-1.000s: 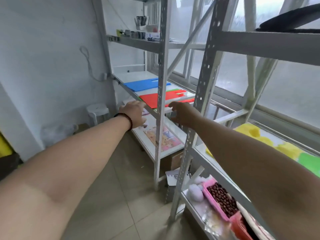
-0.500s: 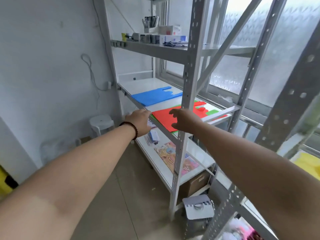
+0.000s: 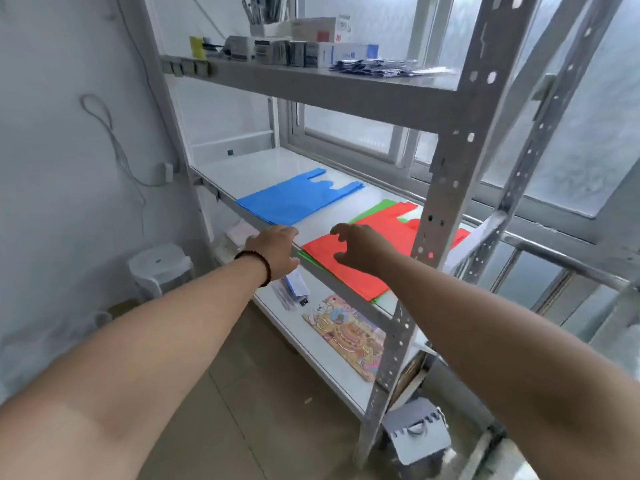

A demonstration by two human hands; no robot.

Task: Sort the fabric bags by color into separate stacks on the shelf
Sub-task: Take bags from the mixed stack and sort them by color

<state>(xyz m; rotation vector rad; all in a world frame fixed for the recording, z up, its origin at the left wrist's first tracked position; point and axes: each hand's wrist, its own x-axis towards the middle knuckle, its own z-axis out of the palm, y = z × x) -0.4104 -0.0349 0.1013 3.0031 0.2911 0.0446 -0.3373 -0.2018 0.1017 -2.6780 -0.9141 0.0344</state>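
A flat blue fabric bag (image 3: 294, 199) lies on the white middle shelf (image 3: 249, 171) toward the left. To its right a red bag (image 3: 374, 251) lies on top of a green bag (image 3: 381, 207), whose edges show around it. My left hand (image 3: 275, 251) reaches to the shelf's front edge between the blue and red bags, fingers loosely bent and holding nothing. Over the red bag's near left corner hovers my right hand (image 3: 360, 247), its fingers spread and curled downward, with nothing gripped.
A perforated grey upright (image 3: 440, 202) stands just right of my right hand. The upper shelf (image 3: 311, 84) carries boxes and packets. The lower shelf (image 3: 311, 334) holds a colourful printed sheet and small items. A white stool (image 3: 159, 268) stands by the wall.
The view has swung left and closer to the shelf. Both hands have advanced to the shelf's front edge, the right one now over the red bag.
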